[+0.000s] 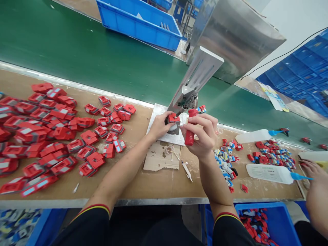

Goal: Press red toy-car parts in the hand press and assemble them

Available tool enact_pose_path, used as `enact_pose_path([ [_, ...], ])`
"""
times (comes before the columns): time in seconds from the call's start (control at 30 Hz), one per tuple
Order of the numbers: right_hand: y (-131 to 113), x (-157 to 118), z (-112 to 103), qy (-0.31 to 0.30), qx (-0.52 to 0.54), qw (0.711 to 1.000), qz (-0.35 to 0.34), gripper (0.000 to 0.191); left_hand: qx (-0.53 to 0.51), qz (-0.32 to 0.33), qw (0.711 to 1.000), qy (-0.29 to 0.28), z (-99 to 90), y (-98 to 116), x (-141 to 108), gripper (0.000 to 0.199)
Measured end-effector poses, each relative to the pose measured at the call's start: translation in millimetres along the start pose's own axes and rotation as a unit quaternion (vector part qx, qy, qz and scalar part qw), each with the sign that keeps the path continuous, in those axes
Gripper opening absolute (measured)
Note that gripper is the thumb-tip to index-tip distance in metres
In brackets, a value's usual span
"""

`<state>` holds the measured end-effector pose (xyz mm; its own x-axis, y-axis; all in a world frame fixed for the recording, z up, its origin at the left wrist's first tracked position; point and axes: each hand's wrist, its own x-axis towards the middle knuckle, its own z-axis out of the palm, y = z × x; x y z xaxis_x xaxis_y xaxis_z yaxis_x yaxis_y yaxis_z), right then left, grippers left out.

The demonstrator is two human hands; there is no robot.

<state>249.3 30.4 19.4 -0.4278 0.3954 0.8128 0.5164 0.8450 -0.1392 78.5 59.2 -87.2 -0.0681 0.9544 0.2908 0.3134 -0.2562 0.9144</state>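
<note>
Pinching a red block point(174, 118) right at the foot of the metal clamp stand point(202, 65), the left hand point(159, 126) has thumb and fingers closed on it, tho I can't tell its long axis with so much covered. Just right of the stand, the right hand point(202, 135) has its fingers wrapped round a red handle point(189, 137), long axis running roughly front to back, near end pointing at the wearer. Loads of red pieces point(61, 112) lie left of the stand.
</note>
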Motion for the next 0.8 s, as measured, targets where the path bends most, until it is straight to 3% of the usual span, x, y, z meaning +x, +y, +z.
enact_pose_path([
  [0.1,6.0,-20.6,4.9,-0.047,-0.025,0.998,0.041,0.018,-0.006,-0.001,1.000,0.002,1.2,-0.9,0.0,0.041],
  [0.17,7.7,-32.8,6.8,-0.033,-0.007,0.998,0.056,0.025,-0.007,-0.002,1.000,0.003,1.9,-1.6,0.0,0.041],
  [0.23,7.0,-38.9,6.8,0.001,0.063,0.993,0.097,0.031,-0.001,-0.005,1.000,0.005,2.5,-2.2,0.0,0.043],
  [0.3,4.4,-36.4,4.9,-0.005,0.178,0.969,0.172,0.035,0.011,-0.004,1.000,0.004,2.9,-2.8,-0.2,0.044],
  [0.37,0.9,-26.9,1.8,-0.089,0.308,0.909,0.265,0.041,0.020,0.000,1.000,0.004,2.9,-2.9,-0.4,0.043],
  [0.43,-2.9,-14.8,-1.9,-0.190,0.414,0.821,0.345,0.047,0.021,0.005,1.000,0.006,2.6,-2.6,-0.7,0.041],
  [0.5,-6.3,-4.8,-5.4,-0.238,0.474,0.748,0.399,0.049,0.017,0.008,1.000,0.005,2.6,-2.5,-0.9,0.039],
  [0.57,-8.4,0.3,-7.7,-0.253,0.492,0.716,0.426,0.049,0.020,0.009,1.000,0.004,3.5,-3.3,-1.1,0.040],
  [0.7,-5.5,-2.3,-3.0,-0.292,0.459,0.718,0.435,0.050,0.039,0.016,0.999,0.009,6.2,-7.8,-0.6,0.043],
  [0.8,1.4,-9.3,11.8,-0.288,0.409,0.754,0.427,0.049,0.040,0.021,0.999,0.007,5.6,-11.8,0.1,0.042],
])
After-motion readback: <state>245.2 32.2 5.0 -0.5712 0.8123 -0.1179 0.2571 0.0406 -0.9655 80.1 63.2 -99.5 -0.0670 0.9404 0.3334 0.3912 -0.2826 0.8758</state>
